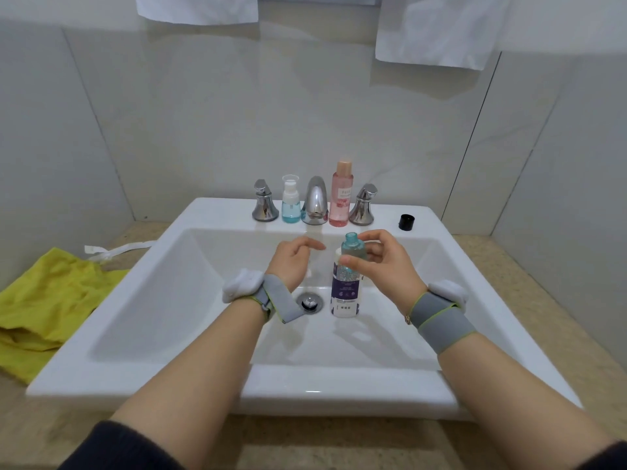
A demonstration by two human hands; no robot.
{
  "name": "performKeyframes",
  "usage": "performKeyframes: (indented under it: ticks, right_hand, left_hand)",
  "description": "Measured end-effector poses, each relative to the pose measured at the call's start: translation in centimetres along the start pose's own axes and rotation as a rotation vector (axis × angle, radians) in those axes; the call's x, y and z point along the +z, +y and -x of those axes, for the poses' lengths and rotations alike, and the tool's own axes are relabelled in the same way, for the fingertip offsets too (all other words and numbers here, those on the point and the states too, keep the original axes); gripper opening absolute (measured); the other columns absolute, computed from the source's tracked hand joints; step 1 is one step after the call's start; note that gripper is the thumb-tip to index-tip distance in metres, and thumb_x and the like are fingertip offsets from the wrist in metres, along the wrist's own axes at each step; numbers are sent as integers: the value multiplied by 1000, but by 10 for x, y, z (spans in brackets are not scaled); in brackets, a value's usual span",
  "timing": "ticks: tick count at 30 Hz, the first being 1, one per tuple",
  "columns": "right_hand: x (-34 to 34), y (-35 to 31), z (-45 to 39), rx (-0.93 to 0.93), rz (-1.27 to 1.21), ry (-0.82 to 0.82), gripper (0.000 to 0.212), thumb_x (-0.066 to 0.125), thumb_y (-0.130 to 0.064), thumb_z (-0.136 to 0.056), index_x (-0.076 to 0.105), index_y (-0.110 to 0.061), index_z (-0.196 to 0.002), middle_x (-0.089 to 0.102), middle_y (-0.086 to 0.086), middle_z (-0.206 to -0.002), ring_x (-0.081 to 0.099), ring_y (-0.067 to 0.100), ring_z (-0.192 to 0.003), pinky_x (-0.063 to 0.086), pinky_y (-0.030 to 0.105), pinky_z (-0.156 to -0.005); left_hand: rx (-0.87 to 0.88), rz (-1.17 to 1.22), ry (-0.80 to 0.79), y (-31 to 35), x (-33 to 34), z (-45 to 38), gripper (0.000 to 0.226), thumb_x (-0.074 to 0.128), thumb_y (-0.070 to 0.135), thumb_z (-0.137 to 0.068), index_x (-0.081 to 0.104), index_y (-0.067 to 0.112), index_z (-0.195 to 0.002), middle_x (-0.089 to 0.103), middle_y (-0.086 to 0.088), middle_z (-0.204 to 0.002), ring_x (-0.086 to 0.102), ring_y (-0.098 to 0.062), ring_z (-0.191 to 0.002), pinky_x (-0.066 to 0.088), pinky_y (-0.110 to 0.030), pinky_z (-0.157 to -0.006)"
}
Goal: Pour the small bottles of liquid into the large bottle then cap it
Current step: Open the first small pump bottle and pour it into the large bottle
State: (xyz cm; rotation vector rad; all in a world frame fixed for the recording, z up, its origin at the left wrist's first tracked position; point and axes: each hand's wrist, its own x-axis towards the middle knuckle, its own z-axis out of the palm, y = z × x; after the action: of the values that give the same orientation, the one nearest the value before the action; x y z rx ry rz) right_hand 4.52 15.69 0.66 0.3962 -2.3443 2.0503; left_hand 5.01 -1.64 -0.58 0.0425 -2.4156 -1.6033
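The large bottle (345,295), clear with a purple and white label, stands upright in the sink basin (190,300) just right of the drain (309,301). My right hand (383,266) grips a small teal bottle (352,246), upright and uncapped, right at the large bottle's top, hiding its mouth. My left hand (292,262) hovers over the basin left of the bottles, fingers apart and holding nothing. A black cap (406,222) lies on the sink's back rim at the right. A small blue pump bottle (290,201) and a taller pink bottle (341,195) stand beside the faucet (315,201).
Two chrome tap handles (264,205) (363,205) flank the faucet. A yellow cloth bag (44,310) lies on the counter left of the sink. White towels (437,28) hang on the wall above.
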Motion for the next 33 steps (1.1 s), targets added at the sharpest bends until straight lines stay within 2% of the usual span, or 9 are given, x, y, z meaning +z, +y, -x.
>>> performKeyframes:
  ticks: [3,6,9,13,16,21,26,33]
  right_hand:
    - [-9,-5,-6,-21,-17,27,40,79,-9,-73,53,-15,-103,70,11,-103,64,20,-90,55,35,-85]
    - [-17,-11,-16,-39,-9,50,39,79,-8,-73,53,-15,-103,69,12,-102,63,20,-88,55,35,-85]
    - [-23,-14,-28,-50,-8,66,39,79,-8,-73,54,-15,-101,68,15,-102,62,22,-87,54,41,-88]
    - [-32,-12,-40,-47,-7,53,36,78,-7,-74,55,-16,-100,69,4,-93,64,20,-85,54,38,-88]
    - [-36,-8,-45,-40,-13,39,36,77,-5,-74,55,-16,-101,69,5,-93,64,21,-86,55,36,-87]
    - [-34,2,-47,-9,-117,1,33,71,0,-79,53,-13,-103,66,10,-98,62,19,-85,59,26,-70]
    - [-35,12,-48,30,-100,-48,33,69,-1,-81,53,-12,-107,65,15,-107,64,21,-89,60,32,-73]
    - [-37,13,-48,24,-100,-73,30,68,2,-81,54,-15,-102,65,11,-102,64,16,-85,60,27,-71]
  left_hand:
    - [-84,-72,-73,5,10,-2,33,37,3,-89,66,17,-89,46,-14,-107,49,-21,-88,42,-24,-78]
    - [-116,-185,-103,10,15,-10,22,53,7,-81,63,18,-98,39,-11,-109,48,-22,-89,41,-27,-80]
    - [-120,-289,-145,13,18,-14,42,69,14,-74,56,21,-113,35,-6,-111,48,-24,-103,42,-31,-91]
    - [-110,-261,-201,5,25,-17,63,81,36,-67,50,29,-121,36,-3,-114,46,-20,-109,40,-35,-102]
    - [-65,-276,-203,-2,28,-18,60,81,42,-67,52,33,-119,38,-3,-115,48,-20,-108,40,-33,-101]
    - [-17,-235,-210,-4,31,-22,54,79,40,-70,56,29,-118,41,-3,-114,52,-17,-99,42,-27,-94]
    - [25,-259,-208,-7,34,-25,47,77,37,-73,60,27,-115,45,-2,-107,53,-16,-94,38,-23,-87]
    - [41,-249,-210,-9,33,-26,47,76,37,-74,59,25,-116,46,-2,-109,49,-13,-96,35,-22,-86]
